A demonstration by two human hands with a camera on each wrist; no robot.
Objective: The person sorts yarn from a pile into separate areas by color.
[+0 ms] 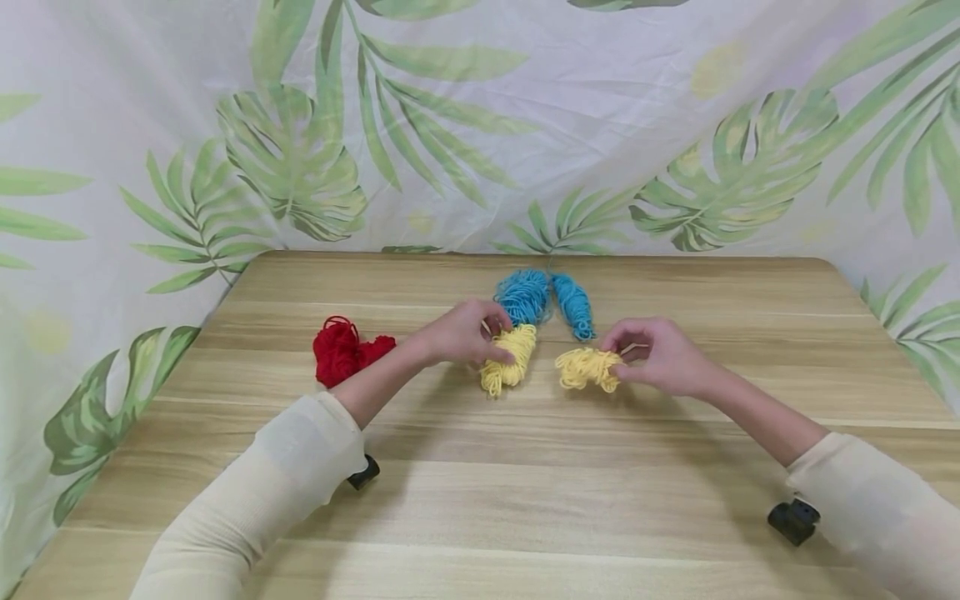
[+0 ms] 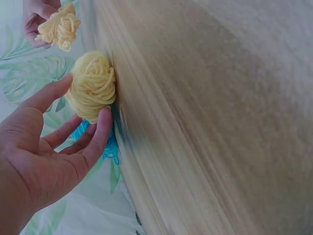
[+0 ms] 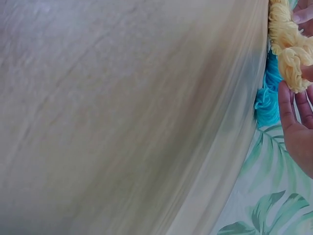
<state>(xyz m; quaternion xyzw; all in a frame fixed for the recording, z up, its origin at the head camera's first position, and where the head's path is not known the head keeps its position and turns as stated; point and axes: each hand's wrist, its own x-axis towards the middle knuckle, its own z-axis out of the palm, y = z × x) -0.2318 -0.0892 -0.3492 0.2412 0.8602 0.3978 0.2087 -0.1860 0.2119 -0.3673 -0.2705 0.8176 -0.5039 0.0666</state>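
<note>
My left hand (image 1: 467, 335) grips a skein of pale yellow yarn (image 1: 512, 360) at the middle of the table. The left wrist view shows the thumb on one side of this yarn (image 2: 92, 87) and the fingers on the other. To its right, a smaller yellow yarn bundle (image 1: 585, 369) is pinched at its right end by my right hand (image 1: 667, 358). In the right wrist view that bundle (image 3: 292, 66) sits between thumb and fingers, partly cut off by the frame edge. Behind the left yellow skein lies a blue yarn bundle (image 1: 522, 295), touching or nearly touching it.
A slimmer blue yarn bundle (image 1: 573, 307) lies behind the right yellow one. Red yarn (image 1: 337, 354) rests at the left, partly behind my left forearm. The wooden table (image 1: 510, 508) ends at a leaf-printed cloth (image 1: 585, 142) at the back.
</note>
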